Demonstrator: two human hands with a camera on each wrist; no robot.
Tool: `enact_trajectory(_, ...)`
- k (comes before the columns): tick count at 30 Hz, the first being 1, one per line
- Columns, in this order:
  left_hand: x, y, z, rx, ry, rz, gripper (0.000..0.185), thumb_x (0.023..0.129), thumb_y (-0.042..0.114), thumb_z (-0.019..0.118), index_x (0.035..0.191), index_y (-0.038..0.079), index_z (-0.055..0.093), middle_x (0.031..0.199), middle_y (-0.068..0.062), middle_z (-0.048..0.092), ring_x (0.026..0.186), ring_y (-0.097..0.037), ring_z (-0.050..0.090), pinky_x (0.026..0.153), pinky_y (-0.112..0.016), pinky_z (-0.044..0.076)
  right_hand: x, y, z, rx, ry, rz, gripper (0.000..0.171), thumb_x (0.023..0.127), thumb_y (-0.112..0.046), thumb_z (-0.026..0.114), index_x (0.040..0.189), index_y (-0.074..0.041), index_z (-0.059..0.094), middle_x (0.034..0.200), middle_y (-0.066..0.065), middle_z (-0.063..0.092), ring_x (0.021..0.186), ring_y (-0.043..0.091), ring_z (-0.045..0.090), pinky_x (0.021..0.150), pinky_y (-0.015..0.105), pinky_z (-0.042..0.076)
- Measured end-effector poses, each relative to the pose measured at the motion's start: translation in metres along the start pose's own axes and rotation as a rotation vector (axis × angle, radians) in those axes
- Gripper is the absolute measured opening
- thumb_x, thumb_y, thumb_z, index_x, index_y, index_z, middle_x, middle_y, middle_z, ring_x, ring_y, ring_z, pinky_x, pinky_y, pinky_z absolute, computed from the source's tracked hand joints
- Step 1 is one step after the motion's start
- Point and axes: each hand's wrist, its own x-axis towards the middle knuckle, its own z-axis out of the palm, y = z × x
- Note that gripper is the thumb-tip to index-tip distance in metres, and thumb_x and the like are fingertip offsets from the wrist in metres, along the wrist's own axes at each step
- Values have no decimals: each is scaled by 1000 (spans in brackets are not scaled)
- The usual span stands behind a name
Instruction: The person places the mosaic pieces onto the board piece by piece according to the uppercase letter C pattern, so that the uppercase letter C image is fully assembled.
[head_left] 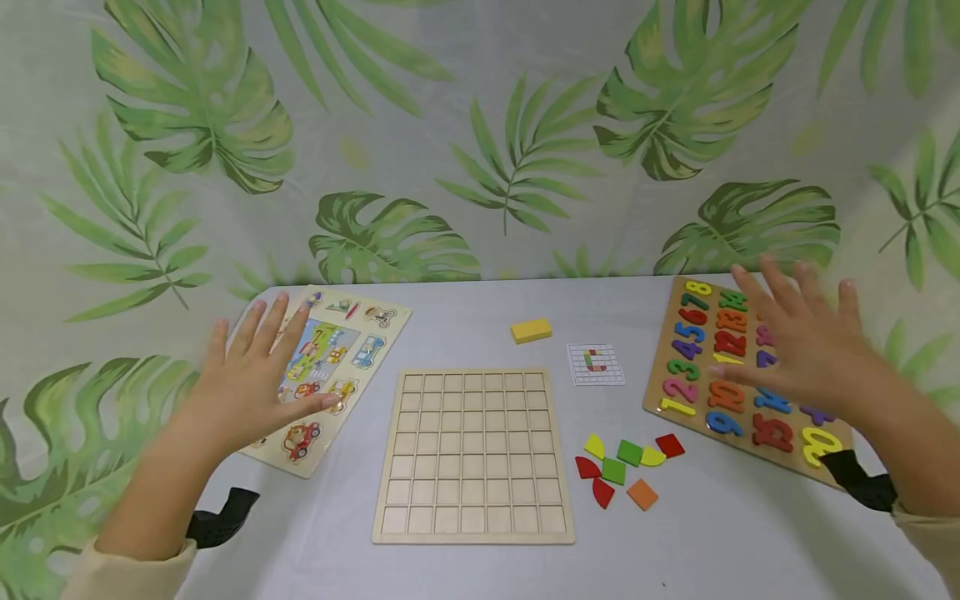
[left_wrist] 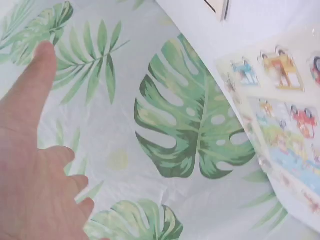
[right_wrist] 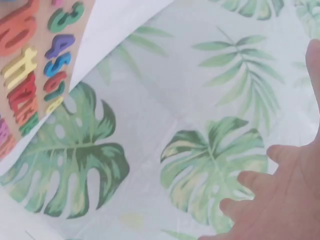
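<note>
My left hand [head_left: 251, 387] is raised with fingers spread, overlapping the vehicle picture puzzle board [head_left: 318, 462] in the head view; it holds nothing. On the other side my right hand [head_left: 813, 346], fingers also spread and nothing in them, overlaps the wooden number puzzle board [head_left: 656, 396]. Between the hands lies a square wooden grid board [head_left: 474, 540], its cells bare. To its right are loose flat pieces: a green square [head_left: 613, 472], an orange square [head_left: 642, 494], a red square [head_left: 670, 446], a yellow quarter-round piece [head_left: 652, 456], a red quarter-round piece [head_left: 603, 492] and several others.
A small pattern card [head_left: 596, 364] with a printed grid and coloured figure lies right of the grid board. Behind the board sits a yellow block [head_left: 531, 331]. A leaf-print cloth [head_left: 517, 167] hangs behind the white table [head_left: 480, 575].
</note>
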Motion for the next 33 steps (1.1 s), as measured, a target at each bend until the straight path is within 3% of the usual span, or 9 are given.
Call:
enact_trajectory(2, -1, 4, 6, -62, 34, 46, 102, 77, 63, 53, 145, 10, 0, 149, -14, -4, 133, -32, -8, 101, -55, -7, -1, -5, 2, 48, 11, -30, 111, 69, -54, 69, 145, -15, -2, 148, 17, -5, 130, 41, -10, 94, 61, -15)
enact_trajectory(6, -2, 18, 27, -225, 72, 118, 99, 77, 56, 60, 145, 10, 4, 149, -12, 2, 134, -32, 3, 102, -56, 9, -4, -19, 13, 246, 21, -91, 105, 68, -42, 75, 145, -13, 9, 148, 17, 7, 131, 42, 5, 96, 66, 1)
enact_trajectory(11, -10, 43, 60, -452, 19, 103, 94, 80, 52, 59, 145, 20, 0, 150, -5, 3, 134, -30, 6, 100, -57, 19, -12, -39, 34, 476, -51, -109, 98, 72, -34, 75, 145, -24, 11, 148, 10, 14, 130, 38, 16, 89, 67, 23)
enact_trajectory(14, -16, 56, 77, -617, 1, 69, 90, 82, 46, 61, 145, 24, 1, 149, -6, 6, 133, -32, 9, 99, -58, 19, -16, -49, 50, 552, -101, -90, 92, 75, -37, 71, 145, -26, 12, 146, 10, 18, 128, 39, 21, 87, 64, 30)
enact_trajectory(17, -22, 66, 91, -781, -12, 16, 86, 83, 40, 62, 145, 24, 5, 148, -10, 10, 130, -37, 16, 97, -58, 23, -21, -55, 67, 606, -140, -89, 86, 77, -38, 68, 144, -21, 17, 144, 15, 23, 125, 41, 26, 86, 63, 33)
enact_trajectory(23, -33, 76, 114, -1066, -139, -208, 78, 84, 39, 60, 144, 20, 15, 146, -13, 16, 122, -43, 31, 93, -54, 33, -33, -58, 101, 721, -207, -42, 76, 76, -29, 72, 138, -11, 31, 130, 17, 43, 109, 37, 47, 80, 54, 43)
enact_trajectory(25, -35, 76, 120, -1117, -174, -263, 77, 84, 39, 60, 144, 17, 16, 144, -14, 18, 125, -41, 28, 97, -51, 30, -36, -57, 110, 737, -224, -10, 73, 74, -26, 73, 135, -8, 36, 125, 17, 47, 102, 32, 53, 78, 45, 48)
enact_trajectory(28, -37, 76, 127, -1123, -181, -291, 78, 83, 39, 62, 143, 13, 19, 143, -14, 22, 127, -36, 27, 101, -47, 26, -42, -54, 120, 746, -226, 25, 69, 73, -27, 74, 130, -6, 43, 121, 12, 52, 93, 22, 56, 73, 30, 50)
enact_trajectory(33, -37, 76, 132, -1070, -166, -295, 75, 82, 38, 64, 141, 11, 26, 142, -10, 28, 122, -34, 34, 99, -48, 29, -49, -47, 131, 715, -164, -36, 50, 74, -26, 73, 117, -7, 56, 101, -1, 56, 80, 10, 50, 68, 20, 47)
